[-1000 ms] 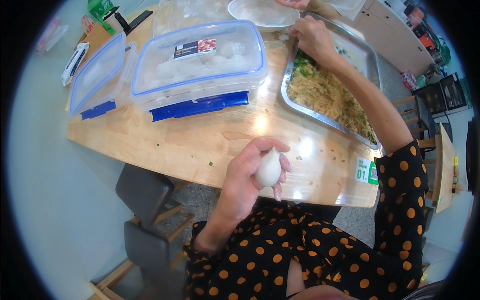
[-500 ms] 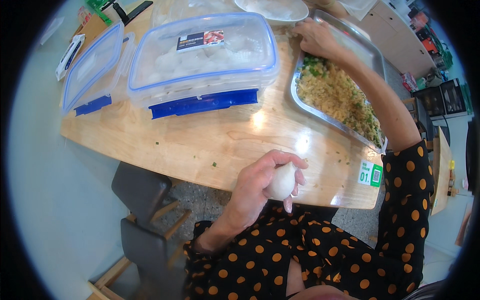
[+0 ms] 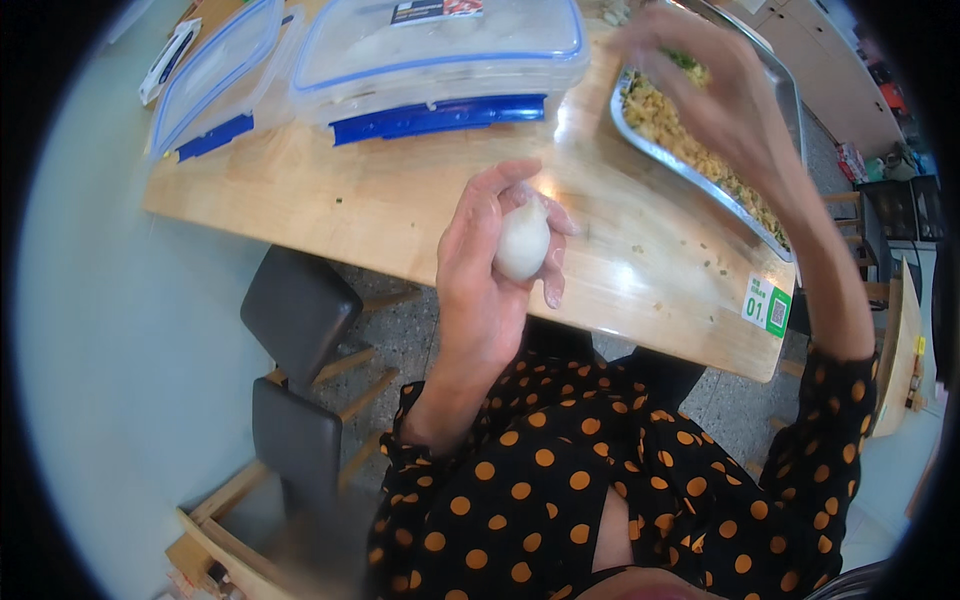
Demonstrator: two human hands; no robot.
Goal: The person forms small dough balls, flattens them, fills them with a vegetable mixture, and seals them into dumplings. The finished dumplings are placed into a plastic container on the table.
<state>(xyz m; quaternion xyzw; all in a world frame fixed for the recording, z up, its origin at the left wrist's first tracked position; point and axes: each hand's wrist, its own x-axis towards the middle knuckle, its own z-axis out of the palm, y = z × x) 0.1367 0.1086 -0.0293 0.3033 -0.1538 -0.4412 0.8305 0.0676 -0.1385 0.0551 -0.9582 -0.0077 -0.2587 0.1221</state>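
My left hand (image 3: 470,265) is cupped around a smooth white dough ball (image 3: 523,240) with a small pointed top. It holds the ball above the near edge of the table, and the fingers look whitish and wet. Over the metal tray (image 3: 690,180) at the right, my right hand (image 3: 705,90) is smeared by motion, so its fingers cannot be made out. Below it lies a yellowish chopped filling (image 3: 665,125) with green bits, partly hidden by that hand and forearm.
A lidded clear plastic box (image 3: 450,65) with blue latches holds white rounded pieces at the back. Left of it stands another clear box (image 3: 215,75). A green-and-white label (image 3: 767,305) sticks to the near right table corner. Dark chairs (image 3: 300,305) stand at the left.
The whole view has shifted, with the table now higher in it. My right hand has lifted from the tray's far left corner and is moving. My left hand still holds the dough ball, more upright.
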